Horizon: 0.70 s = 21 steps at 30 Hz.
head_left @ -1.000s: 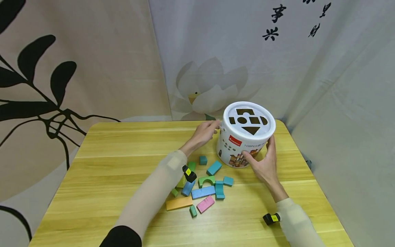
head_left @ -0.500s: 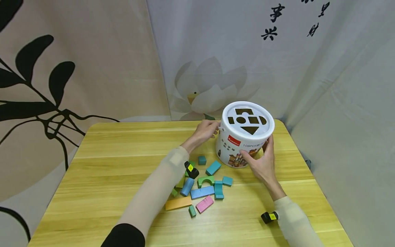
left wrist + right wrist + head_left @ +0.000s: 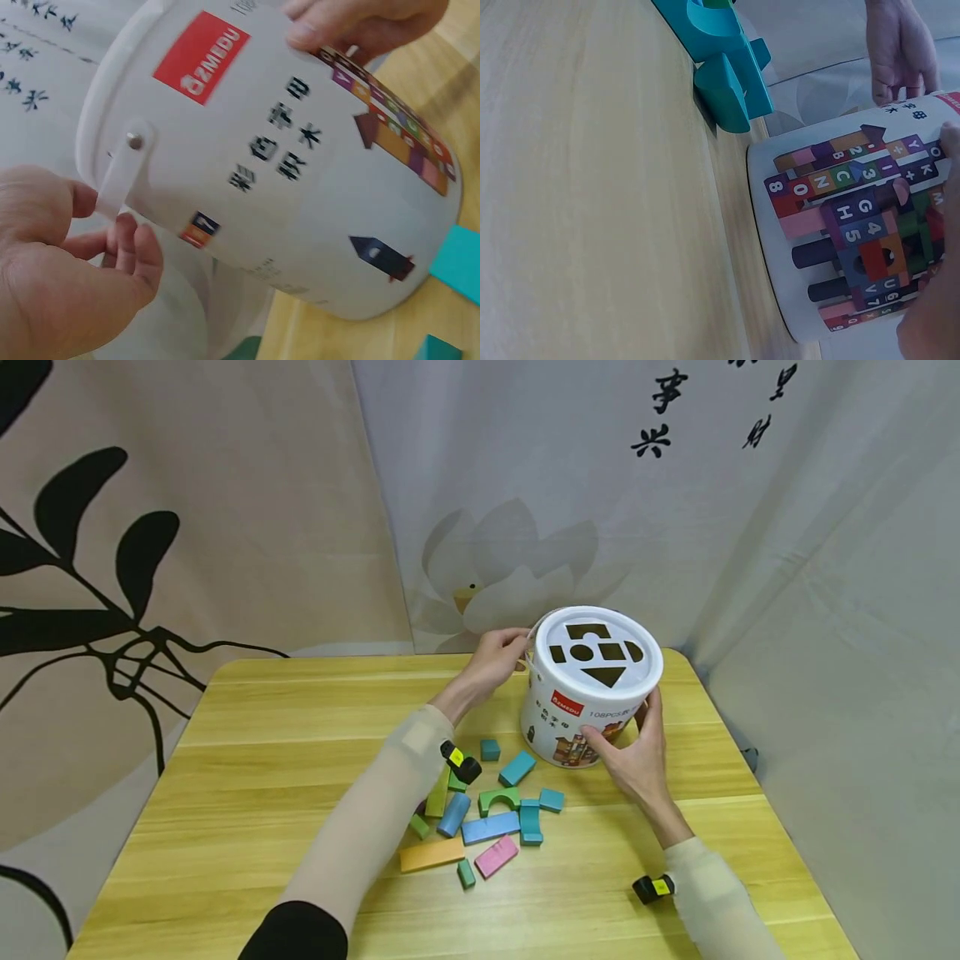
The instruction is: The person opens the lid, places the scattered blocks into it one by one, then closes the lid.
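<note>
A white cylindrical bucket (image 3: pixel 547 714) with a printed picture of blocks stands toward the back right of the table. Its white lid (image 3: pixel 633 674) has several shaped slots. At the bucket's left side, my left hand (image 3: pixel 489 667) pinches the thin white handle (image 3: pixel 120 178) between thumb and fingers, just below its rivet. My right hand (image 3: pixel 639 762) grips the lower right side, thumb on the front; its fingers are partly hidden behind the bucket. In the right wrist view only part of this hand shows at the right edge.
In front of the bucket lie several loose wooden blocks, among them a green arch (image 3: pixel 498 797), a pink block (image 3: pixel 497 857), an orange plank (image 3: pixel 432 855) and a blue plank (image 3: pixel 491 827). My left forearm passes over the left blocks. A curtain (image 3: pixel 300 527) hangs behind the table (image 3: pixel 300 760).
My left hand has risen slightly, and the handle now arches above the lid's left edge. The right hand keeps its hold on the bucket.
</note>
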{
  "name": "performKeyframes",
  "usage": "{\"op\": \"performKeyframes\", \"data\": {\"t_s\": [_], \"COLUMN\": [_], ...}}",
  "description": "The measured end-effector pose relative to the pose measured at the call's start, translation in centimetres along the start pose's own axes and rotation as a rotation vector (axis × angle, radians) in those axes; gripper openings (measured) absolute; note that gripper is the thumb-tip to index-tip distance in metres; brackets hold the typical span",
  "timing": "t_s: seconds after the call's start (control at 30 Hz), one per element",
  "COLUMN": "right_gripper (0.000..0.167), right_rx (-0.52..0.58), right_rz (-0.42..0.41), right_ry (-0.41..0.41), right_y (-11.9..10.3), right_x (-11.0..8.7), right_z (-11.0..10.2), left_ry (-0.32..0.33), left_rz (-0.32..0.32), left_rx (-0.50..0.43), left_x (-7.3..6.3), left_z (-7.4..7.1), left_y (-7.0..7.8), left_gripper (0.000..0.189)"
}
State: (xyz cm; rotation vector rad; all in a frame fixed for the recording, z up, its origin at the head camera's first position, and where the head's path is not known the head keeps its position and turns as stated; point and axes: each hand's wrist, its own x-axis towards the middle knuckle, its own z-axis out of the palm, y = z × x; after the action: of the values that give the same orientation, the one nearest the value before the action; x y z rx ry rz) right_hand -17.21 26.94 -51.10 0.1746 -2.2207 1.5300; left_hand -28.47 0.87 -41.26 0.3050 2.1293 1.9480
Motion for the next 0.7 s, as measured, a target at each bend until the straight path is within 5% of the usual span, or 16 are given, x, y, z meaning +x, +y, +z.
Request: {"op": "performKeyframes", "data": {"t_s": [0.2,0.43,0.7], "right_gripper": [0.118,0.118,0.118], "right_rx": [0.004,-0.001,-0.008], "right_rz": [-0.008,-0.004,-0.001], "right_ry": [0.001,0.003,-0.004], "right_y": [-0.1,0.0,-0.1], "right_x": [0.0,0.0,0.0], "right_z": [0.1,0.1,0.1], "left_ry": [0.044,0.090,0.068], "left_rz": [0.120,0.295,0.376], "left_rx": [0.042,0.223,0.243], "left_x": [-0.6,-1.9,-3.0], "left_z": [0.0,1.1,2.9], "left_y": [1.9,3.8,4.8], "left_gripper": [0.042,0.038,0.039]}}
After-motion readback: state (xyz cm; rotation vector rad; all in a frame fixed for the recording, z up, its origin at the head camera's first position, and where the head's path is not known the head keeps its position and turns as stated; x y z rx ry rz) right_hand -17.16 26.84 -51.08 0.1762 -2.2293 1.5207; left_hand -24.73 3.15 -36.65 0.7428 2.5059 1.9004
